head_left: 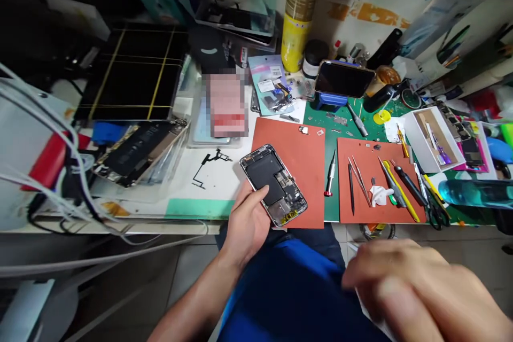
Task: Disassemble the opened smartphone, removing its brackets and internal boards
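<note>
Phone [262, 164], opened, is grasped by the left hand [249, 219]: apparently a support step. Right hand [427, 286], rightward of this grip: contents unclear. Next move likely needs steadiness.

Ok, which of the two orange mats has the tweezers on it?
The right mat, where the tweezers lie among other tools; the left mat, partly hidden by the held phone, shows just small parts.

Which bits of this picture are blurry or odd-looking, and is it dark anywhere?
Head view: the right hand is smeared, probably by motion, while the opened phone in the left hand looks clearer; head view: a pixelated patch hides detail; head view: the upper left corner is dark.
</note>
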A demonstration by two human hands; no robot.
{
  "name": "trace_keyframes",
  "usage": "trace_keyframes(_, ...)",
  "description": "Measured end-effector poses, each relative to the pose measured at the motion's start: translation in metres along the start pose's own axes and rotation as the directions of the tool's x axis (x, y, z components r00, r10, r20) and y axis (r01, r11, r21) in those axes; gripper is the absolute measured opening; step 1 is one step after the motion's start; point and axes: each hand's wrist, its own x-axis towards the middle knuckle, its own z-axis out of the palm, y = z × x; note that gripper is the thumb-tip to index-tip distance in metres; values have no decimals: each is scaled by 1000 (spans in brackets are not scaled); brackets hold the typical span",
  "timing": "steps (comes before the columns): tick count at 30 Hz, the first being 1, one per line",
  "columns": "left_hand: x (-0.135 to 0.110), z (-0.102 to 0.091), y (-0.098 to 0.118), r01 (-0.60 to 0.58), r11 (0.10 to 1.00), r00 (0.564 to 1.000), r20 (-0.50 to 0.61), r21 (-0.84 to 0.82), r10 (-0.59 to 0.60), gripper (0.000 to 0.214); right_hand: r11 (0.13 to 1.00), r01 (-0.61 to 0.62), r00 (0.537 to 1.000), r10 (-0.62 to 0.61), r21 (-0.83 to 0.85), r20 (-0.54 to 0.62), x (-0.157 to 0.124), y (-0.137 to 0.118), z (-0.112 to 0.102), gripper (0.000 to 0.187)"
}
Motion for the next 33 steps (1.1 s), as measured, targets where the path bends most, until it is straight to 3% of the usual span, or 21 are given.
trace_keyframes(1,-2,2,2,-2,1000,1000,-1,-26,2,56,997,-68,991,72,44,-117,4,10,6,19)
trace_keyframes(3,-7,6,5,-1,998,1000,1,-64,1,56,960,-201,903,259,195,-342,13,33,28,9)
trace_keyframes(4,-10,9,6,4,997,1000,8,-76,-4,56,921,-241,872,344,305,-348,17,44,43,24)
trace_keyframes(6,-15,14,5,3,996,1000,19,-85,-1,57,756,-277,845,485,593,-224,22,60,74,46)
trace_keyframes(9,-24,20,-2,-3,999,998,68,-52,7,62,489,-248,838,542,836,-68,24,67,107,57)
trace_keyframes(12,-34,18,-10,-28,999,994,109,-24,31,71,408,-164,809,577,898,-115,27,64,113,71)
trace_keyframes(15,-40,6,-9,-16,998,996,83,-55,21,86,430,-112,792,583,896,-181,32,67,96,92)
trace_keyframes(19,-37,-13,6,170,983,985,52,-65,-167,79,469,-118,867,479,875,-140,36,81,69,103)
trace_keyframes(23,-26,-20,16,404,915,885,248,14,-394,63,509,-195,907,420,839,-43,40,88,60,103)
trace_keyframes(26,-22,-19,15,480,873,804,356,82,-476,59,567,-230,912,409,791,-28,42,90,59,100)
trace_keyframes(28,-22,-18,11,467,879,799,380,98,-466,58,654,-215,907,409,725,-100,40,89,60,92)
trace_keyframes(30,-25,-15,6,420,903,835,350,90,-424,56,830,-168,867,381,531,-322,33,85,62,69)
trace_keyframes(32,-28,-13,0,379,924,874,307,55,-377,51,963,-108,837,221,245,-500,24,78,67,34)
trace_keyframes(33,-29,-12,-3,364,931,888,291,30,-357,48,988,-62,853,124,139,-507,21,74,70,20)
